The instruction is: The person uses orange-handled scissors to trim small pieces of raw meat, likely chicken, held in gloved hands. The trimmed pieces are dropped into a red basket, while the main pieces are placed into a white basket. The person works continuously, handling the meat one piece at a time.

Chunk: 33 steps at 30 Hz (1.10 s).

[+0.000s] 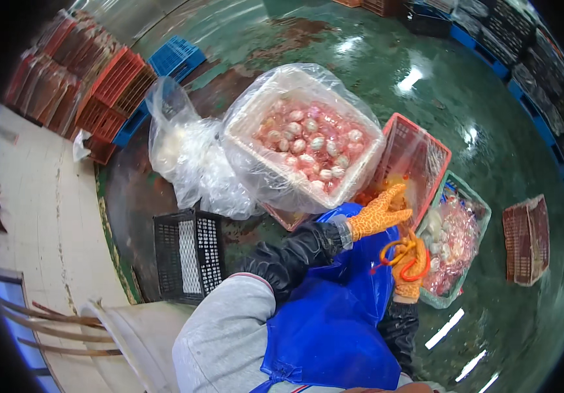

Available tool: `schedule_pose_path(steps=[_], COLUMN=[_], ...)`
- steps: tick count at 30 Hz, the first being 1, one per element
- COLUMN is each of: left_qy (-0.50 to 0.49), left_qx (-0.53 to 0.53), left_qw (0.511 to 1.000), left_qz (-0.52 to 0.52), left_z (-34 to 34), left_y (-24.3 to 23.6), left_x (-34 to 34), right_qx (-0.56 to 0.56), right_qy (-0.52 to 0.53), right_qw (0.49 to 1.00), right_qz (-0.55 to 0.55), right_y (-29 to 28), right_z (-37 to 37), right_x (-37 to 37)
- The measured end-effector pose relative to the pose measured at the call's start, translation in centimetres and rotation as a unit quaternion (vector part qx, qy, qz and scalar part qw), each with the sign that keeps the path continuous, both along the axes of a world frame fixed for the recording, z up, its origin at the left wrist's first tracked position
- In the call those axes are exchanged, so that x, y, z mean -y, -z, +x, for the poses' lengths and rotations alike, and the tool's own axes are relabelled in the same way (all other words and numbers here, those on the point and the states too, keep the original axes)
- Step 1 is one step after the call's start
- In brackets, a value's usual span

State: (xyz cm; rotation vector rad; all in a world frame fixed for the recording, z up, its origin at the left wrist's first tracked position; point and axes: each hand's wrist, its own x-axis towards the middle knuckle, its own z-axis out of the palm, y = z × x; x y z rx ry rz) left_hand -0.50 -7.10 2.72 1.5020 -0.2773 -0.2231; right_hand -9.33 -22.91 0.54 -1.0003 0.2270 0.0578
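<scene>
My left hand (379, 213), in an orange patterned glove, is open with its fingers apart over the near end of a red plastic crate (440, 145). An orange-yellow wet mass (396, 181) lies in that crate, partly hidden by the hand. My right hand (407, 265), gloved alike, is closed on a looped orange-red, cord-like strand (419, 275); its exact kind is unclear. Beside the right hand stands a pale green basket (485, 226) of pinkish wet pieces. Ahead, a plastic-lined white box (246, 131) holds many round, whitish striped pieces (316, 142) in pink-red wet matter.
Crumpled clear plastic (206, 157) lies left of the white box. A black crate (174, 255) stands near my left arm. Stacked red crates (108, 92) and a blue crate (177, 57) are at far left. Another reddish crate (526, 241) sits right on the wet green floor (373, 72).
</scene>
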Motion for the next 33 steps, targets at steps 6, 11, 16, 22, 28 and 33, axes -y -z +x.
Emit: schedule_pose_path(steps=[6,11,16,22,28,33], left_qy=[-0.123,-0.123,0.055,0.177,0.128,-0.088], left_qx=[0.156,0.049,0.000,0.047,0.046,0.021], left_qw=[0.757,0.663,0.700,0.662,0.639,0.714], left_qz=[0.623,0.737,0.712,0.727,0.757,0.695], left_z=[5.4,8.4,9.7,9.1,9.7,9.8], left_y=[2.7,5.0,7.7,3.5,7.0,2.1], left_x=[-11.8,-19.0,-20.5,-20.5,-21.4,-21.1], right_qx=[0.047,-0.084,-0.046,-0.104,0.010,-0.067], right_qy=[-0.014,0.020,-0.018,-0.004,-0.064,-0.040], right_qw=[0.969,0.996,0.984,0.994,0.976,0.989], right_qz=[-0.244,-0.031,-0.170,-0.026,-0.208,-0.122], right_y=[2.0,3.1,2.1,1.3,-0.5,0.8], right_z=[-5.3,-7.0,-6.3,-4.8,-5.2,-7.5], right_x=[3.5,4.3,3.0,1.7,0.5,2.4])
